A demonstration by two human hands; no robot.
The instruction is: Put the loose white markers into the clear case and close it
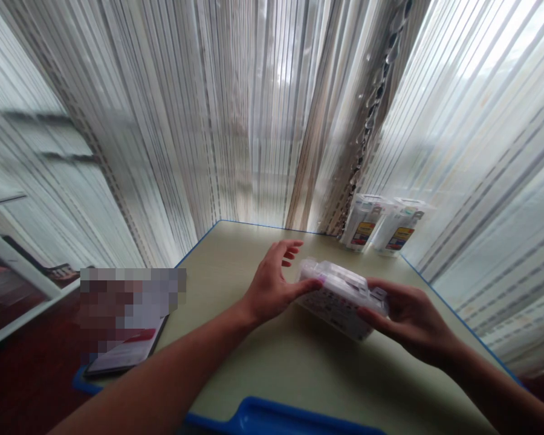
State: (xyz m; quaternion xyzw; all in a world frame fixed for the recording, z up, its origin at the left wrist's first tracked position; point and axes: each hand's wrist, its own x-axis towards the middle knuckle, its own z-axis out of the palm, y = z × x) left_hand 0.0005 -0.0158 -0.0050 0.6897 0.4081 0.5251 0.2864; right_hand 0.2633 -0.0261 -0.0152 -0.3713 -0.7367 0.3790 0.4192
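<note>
Over the table's right half, a clear plastic case is tilted, with small printed marks on its near side and a bit of purple at its left end. My right hand grips its right end, thumb in front and fingers behind. At the left end is my left hand, with its thumb at the case's top edge and its other fingers raised apart, not wrapped round it. The case is slightly blurred, and its far side is hidden.
Two clear packages with coloured labels, one left and one right, stand at the back right of the blue-edged table. A tablet-like device, partly pixelated, lies at the left edge. String curtains hang behind. A blue tray-like rim runs along the front.
</note>
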